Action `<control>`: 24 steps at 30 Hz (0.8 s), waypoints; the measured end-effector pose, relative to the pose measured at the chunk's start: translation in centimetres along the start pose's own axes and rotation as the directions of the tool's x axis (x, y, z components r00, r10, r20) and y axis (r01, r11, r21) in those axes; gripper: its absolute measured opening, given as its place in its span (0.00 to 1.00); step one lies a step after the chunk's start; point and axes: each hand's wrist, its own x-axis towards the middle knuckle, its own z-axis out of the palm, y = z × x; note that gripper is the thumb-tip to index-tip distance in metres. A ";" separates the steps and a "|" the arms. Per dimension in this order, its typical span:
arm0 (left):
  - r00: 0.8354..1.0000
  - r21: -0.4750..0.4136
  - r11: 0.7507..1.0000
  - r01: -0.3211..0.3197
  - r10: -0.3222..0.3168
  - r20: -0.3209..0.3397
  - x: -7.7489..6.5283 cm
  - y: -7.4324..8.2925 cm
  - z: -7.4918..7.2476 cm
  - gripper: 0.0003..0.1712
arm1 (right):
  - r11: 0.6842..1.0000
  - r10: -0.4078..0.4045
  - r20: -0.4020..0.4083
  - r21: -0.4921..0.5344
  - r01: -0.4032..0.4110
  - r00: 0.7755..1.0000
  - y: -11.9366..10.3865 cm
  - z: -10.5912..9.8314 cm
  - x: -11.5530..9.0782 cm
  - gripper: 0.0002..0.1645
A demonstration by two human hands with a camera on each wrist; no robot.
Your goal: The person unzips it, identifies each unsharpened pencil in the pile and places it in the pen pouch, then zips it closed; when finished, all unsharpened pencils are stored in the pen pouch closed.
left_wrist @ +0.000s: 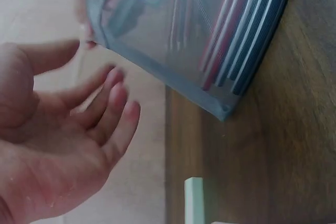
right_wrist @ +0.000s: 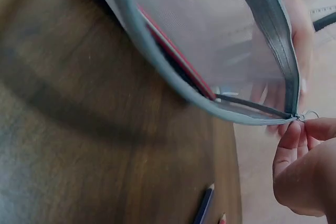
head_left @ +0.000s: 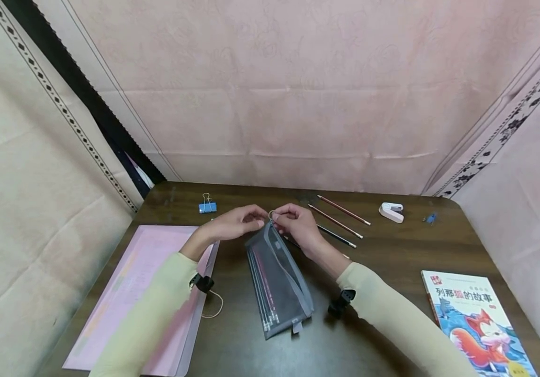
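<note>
A grey mesh zip pencil pouch [head_left: 289,283] is tilted up over the table, several pencils [head_left: 261,293] showing through its side. At the pouch's upper end my right hand [head_left: 298,224] pinches the zipper end, where a small metal ring [right_wrist: 312,114] sticks out past the fingertips. The zipper [right_wrist: 275,38] gapes along its length in the right wrist view. My left hand [head_left: 236,222] is beside that same end; in the left wrist view its fingers [left_wrist: 123,129] are spread loosely, apart from the mesh, and hold nothing.
Several loose pencils [head_left: 344,210] lie right of the pouch, partly behind my right hand. A white stapler [head_left: 391,212], a small blue item [head_left: 430,218] and a picture book [head_left: 479,314] are further right. Leftward are a blue binder clip [head_left: 207,207] and a pink folder [head_left: 157,251].
</note>
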 end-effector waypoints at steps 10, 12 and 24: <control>0.999 -0.136 0.991 -0.018 0.025 0.048 1.3 -0.6 -0.7 0.12 | 0.987 -0.104 0.007 -0.122 0.104 0.995 -1.7 0.2 -0.9 0.09; 1.000 -0.204 0.979 0.016 -0.011 0.028 1.1 -0.4 -0.8 0.13 | 0.976 -0.137 0.002 -0.171 0.135 0.991 -2.0 0.2 -1.2 0.08; 0.996 -0.347 0.934 0.079 -0.063 0.057 0.4 1.1 0.8 0.14 | 0.868 -0.264 0.023 -0.430 0.247 0.964 -2.0 -0.9 -4.2 0.03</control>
